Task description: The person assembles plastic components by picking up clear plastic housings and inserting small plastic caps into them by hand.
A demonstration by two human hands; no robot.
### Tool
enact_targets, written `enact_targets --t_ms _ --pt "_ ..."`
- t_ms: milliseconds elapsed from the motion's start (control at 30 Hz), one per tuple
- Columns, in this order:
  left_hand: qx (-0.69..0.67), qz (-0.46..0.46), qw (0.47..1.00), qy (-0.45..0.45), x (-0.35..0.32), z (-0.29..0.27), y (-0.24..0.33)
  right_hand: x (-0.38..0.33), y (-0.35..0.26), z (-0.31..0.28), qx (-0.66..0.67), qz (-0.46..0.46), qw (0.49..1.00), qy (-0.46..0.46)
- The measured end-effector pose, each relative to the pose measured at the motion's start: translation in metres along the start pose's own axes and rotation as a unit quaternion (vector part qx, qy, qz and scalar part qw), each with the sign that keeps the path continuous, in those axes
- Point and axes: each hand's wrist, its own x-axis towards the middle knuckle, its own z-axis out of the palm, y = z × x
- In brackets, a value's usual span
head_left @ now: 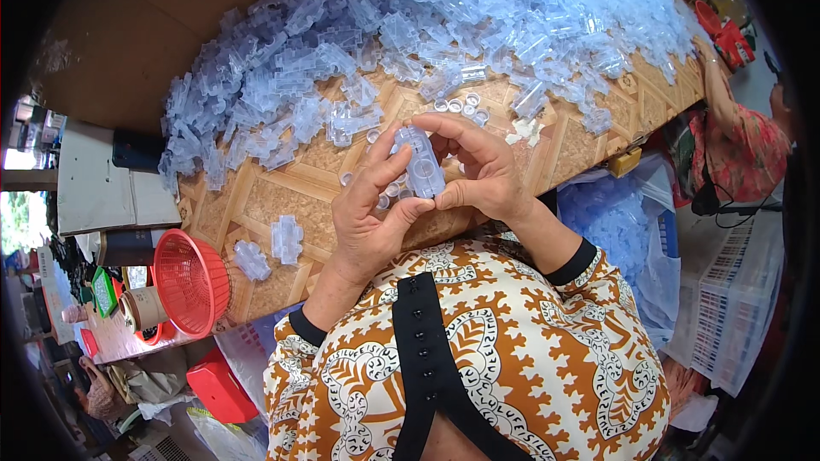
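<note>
Between my hands, just above the table's near edge, is a clear bluish plastic part with round sockets (pixel 424 172). My left hand (pixel 369 201) grips its left side, thumb at the lower end and fingers along the upper part. With fingertips at the top and thumb at the bottom end, my right hand (pixel 485 169) closes on the same part. Small round clear rings (pixel 457 106) lie beyond my hands, and several more sit partly hidden beneath them. Two similar plastic parts (pixel 287 239) rest on the table to the left.
A large heap of clear plastic parts (pixel 410 26) covers the far side of the wood-patterned table (pixel 290 183). At left stand a red basket (pixel 192 282) and a tape roll (pixel 143 308). A bag of parts (pixel 606 218) hangs at right. Another person (pixel 743 145) works at far right.
</note>
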Motion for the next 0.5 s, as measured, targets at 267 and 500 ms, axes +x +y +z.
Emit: enact_targets --t_ms 267,500 --pt "-0.020 -0.023 0.999 0.010 -0.0024 0.0024 0.0032 -0.0033 -0.0012 -0.0034 -0.041 0.001 0.999 -0.017" --pt "-0.088 -0.055 0.994 0.022 -0.0042 0.0029 -0.0019 -0.0021 -0.0002 0.0018 -0.102 -0.011 0.995 -0.013"
